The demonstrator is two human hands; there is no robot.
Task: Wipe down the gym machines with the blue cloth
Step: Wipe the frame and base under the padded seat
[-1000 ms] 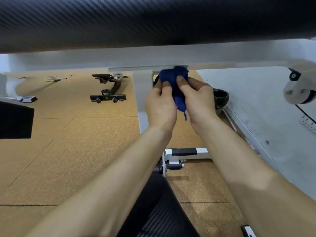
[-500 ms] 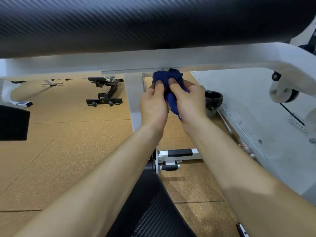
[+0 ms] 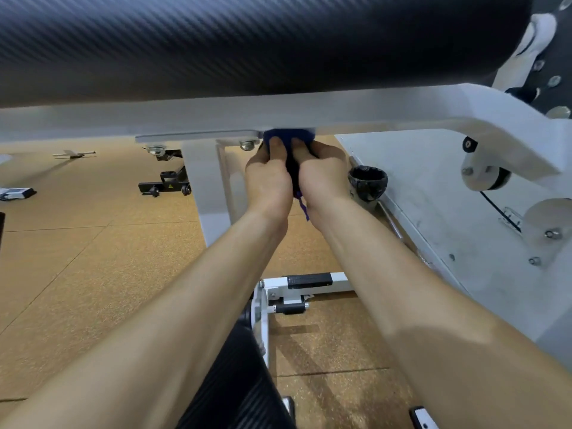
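Both hands are closed on the bunched dark-blue cloth (image 3: 288, 137). The left hand (image 3: 268, 181) and right hand (image 3: 322, 178) sit side by side, touching, with fingers curled over the fabric. They press it up against the underside of the white metal frame bar (image 3: 356, 109). A loose thread of the cloth hangs between the wrists. Directly above the bar runs a black weave-textured padded roller (image 3: 247, 41). Below lies a tan cork-patterned floor (image 3: 77, 258), and a small black bin (image 3: 367, 181) stands just right of the hands beside a grey-white wall panel (image 3: 433, 187).
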